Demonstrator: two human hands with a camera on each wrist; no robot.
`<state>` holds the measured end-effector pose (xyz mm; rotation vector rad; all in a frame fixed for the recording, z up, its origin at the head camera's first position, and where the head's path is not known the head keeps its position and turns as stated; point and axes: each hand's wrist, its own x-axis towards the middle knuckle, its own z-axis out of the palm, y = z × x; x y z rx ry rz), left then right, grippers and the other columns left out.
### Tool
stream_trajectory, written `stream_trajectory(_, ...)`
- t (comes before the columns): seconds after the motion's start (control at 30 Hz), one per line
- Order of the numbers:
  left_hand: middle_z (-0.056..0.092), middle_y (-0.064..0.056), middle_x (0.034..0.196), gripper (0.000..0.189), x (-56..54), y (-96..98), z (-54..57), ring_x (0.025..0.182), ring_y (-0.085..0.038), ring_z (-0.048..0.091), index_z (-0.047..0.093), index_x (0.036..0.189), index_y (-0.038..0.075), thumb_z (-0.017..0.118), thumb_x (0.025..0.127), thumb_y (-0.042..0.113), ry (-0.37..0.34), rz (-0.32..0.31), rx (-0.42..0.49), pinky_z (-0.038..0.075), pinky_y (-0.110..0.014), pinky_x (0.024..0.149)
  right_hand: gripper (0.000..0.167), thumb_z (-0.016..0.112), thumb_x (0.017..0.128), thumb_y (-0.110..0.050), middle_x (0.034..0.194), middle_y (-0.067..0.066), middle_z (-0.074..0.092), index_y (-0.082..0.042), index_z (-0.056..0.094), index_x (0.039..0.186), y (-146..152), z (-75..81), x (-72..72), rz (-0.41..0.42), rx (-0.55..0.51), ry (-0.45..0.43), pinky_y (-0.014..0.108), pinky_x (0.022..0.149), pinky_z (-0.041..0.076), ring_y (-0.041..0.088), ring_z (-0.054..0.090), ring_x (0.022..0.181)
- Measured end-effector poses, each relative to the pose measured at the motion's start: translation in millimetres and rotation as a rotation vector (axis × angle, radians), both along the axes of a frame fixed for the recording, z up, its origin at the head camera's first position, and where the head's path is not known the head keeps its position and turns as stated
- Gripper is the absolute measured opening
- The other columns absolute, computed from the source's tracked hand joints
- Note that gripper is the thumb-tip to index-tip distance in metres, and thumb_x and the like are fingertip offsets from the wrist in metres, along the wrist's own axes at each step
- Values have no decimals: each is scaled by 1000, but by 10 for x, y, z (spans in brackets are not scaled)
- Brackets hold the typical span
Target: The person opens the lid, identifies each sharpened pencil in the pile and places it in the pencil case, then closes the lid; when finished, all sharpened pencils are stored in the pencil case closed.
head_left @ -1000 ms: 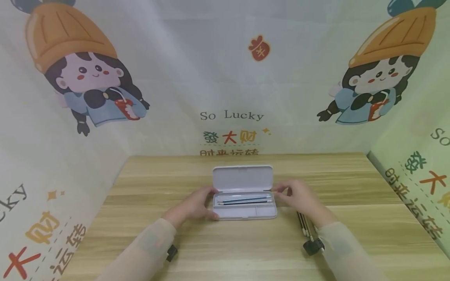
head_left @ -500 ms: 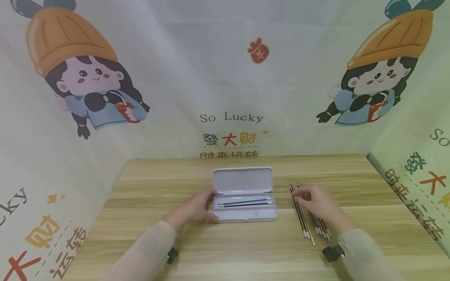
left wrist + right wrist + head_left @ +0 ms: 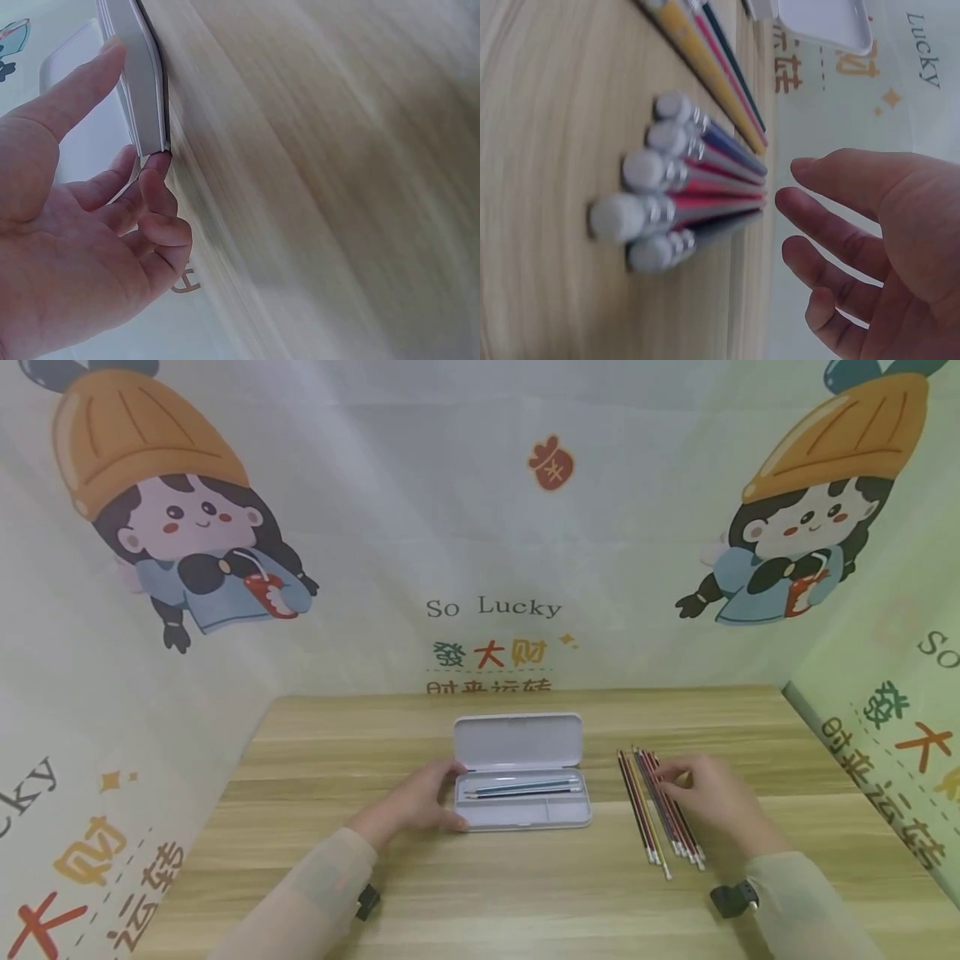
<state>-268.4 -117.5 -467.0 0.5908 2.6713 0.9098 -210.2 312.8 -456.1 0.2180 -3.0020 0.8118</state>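
Observation:
A white pencil case (image 3: 501, 814) lies on the table with its lid (image 3: 517, 741) raised. A few pencils (image 3: 522, 788) rest in its long back compartment; the front part has a divider. My left hand (image 3: 418, 797) grips the case's left end, thumb at the front corner and fingers at the hinge corner; in the left wrist view the thumb (image 3: 79, 94) lies against its side. Over the right-hand bunch of pencils (image 3: 678, 827) is my right hand (image 3: 708, 793). The right wrist view shows its fingers parted and nothing in them, beyond several white-eraser pencils (image 3: 712, 180).
Beside that bunch lies a smaller group of pencils (image 3: 642, 818), one of them yellow (image 3: 697, 56). A wooden table (image 3: 480, 893) carries everything. Printed cloth walls (image 3: 360, 527) stand behind and at both sides.
My right hand has moved from the case's right edge rightward to the loose pencils, then further right across them, uncovering both groups. The left hand stays at the case.

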Motion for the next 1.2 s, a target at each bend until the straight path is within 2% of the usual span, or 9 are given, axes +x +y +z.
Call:
stream_trajectory(0.3,57,-20,146,83,-4,-19,2,141,-39,50,56,139,3,96,69,21,-1,7,-18,37,-54,123,27,73,92,-16,109,12,77,-8,74,117,118,-5,8,-27,33,-44,55,83,60,27,72,93)
stream_trajectory(0.57,57,-21,146,83,-20,-20,9,141,-39,49,56,139,3,96,69,21,-2,12,-13,37,-53,123,27,76,89,-16,102,7,76,-7,75,114,153,-8,-13,-26,74,-55,53,79,60,24,71,90)
stream_trajectory(0.83,57,-21,145,83,-25,-15,-10,140,-39,50,55,139,2,96,69,20,5,4,-9,37,-53,123,25,77,88,-15,101,10,77,-6,75,111,156,-28,-22,-48,150,-29,53,74,60,28,72,90)
stream_trajectory(1.03,57,-21,145,83,-11,-2,6,140,-40,50,55,139,2,96,69,20,2,-3,-8,37,-54,123,32,77,89,-17,97,8,77,-5,72,118,173,-49,-12,-67,175,-48,47,67,58,26,72,84)
stream_trajectory(1.2,57,-20,145,82,-6,8,4,140,-39,50,55,139,3,95,69,21,7,-2,-21,37,-53,123,31,76,90,-17,98,10,78,-5,72,118,178,-66,-8,-78,186,-43,46,66,58,27,72,84)
